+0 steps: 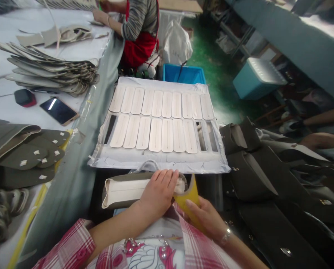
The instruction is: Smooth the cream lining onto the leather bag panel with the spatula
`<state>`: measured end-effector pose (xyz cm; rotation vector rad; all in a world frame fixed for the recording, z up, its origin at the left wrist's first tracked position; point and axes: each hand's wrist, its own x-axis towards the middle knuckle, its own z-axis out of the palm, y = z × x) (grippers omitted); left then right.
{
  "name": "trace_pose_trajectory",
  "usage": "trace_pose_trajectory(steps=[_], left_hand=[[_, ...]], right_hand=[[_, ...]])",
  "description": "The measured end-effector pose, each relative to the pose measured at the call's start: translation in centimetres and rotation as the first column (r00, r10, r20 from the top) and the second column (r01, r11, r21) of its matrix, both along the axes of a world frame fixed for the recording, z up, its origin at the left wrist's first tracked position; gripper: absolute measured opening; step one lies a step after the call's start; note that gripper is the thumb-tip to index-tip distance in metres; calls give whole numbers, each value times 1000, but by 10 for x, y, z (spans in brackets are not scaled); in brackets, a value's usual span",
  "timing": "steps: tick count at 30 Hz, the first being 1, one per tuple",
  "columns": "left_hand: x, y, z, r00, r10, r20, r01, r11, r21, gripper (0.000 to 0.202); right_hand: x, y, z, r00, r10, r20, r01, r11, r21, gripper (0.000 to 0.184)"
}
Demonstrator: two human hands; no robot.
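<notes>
My left hand [159, 191] lies palm down on a cream and olive leather piece [122, 191] in front of me, fingers curved over its right end. Just to its right, my right hand [209, 218] grips a yellow tool [188, 196] that touches the same end of the piece. Beyond them a white board [158, 160] carries two rows of several cream oblong strips [155, 119], with a few slots in the near row bare.
Dark olive leather pieces [256, 175] pile up at right. On the white table at left lie a phone [59, 110], a small dark case [25, 98], stacked cut pieces [52, 71] and olive pieces [29, 153]. Another person in a red apron [140, 33] works at the far end. A blue bin [185, 74] stands behind the board.
</notes>
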<state>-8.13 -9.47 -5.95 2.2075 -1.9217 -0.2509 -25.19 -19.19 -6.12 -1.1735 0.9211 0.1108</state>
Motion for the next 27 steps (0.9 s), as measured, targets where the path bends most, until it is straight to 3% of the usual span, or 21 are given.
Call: trace_pose_trajectory(steps=[2,5,9,13,17,23,25,27], left_hand=[[-2,1,1,1000,10,4,-10,1000,17,69],[-4,0,3,1000,23,16,-23,999,27,72],[-3,1,3,1000,14,1,-14,1000,7,76],[-2,4,-1,1000,7,-17,-8,999,-31,72],[-1,5,-3,999,10,-32,-12,999,-52,68],[1,2,-1,1000,-4,2,4,1000,-18,55],[0,1,-1,1000,-8,13,8,1000,-15,52],[-1,2,-2,1000,-11,16,11,1000,-26,51]], right_hand=[[-9,-3,14,973,-201,110,200,980,22,38],[-4,-10,31,815,-449,367,495,868,-36,27],[33,-14,31,702,-566,432,645,763,-49,25],[61,-12,22,651,-551,523,669,742,-51,30],[73,-9,13,614,-537,579,667,745,-17,28],[82,-1,2,670,-452,590,672,707,-221,26],[82,-5,3,690,-437,576,647,730,-221,27],[83,-14,6,698,-460,548,610,784,-118,26]])
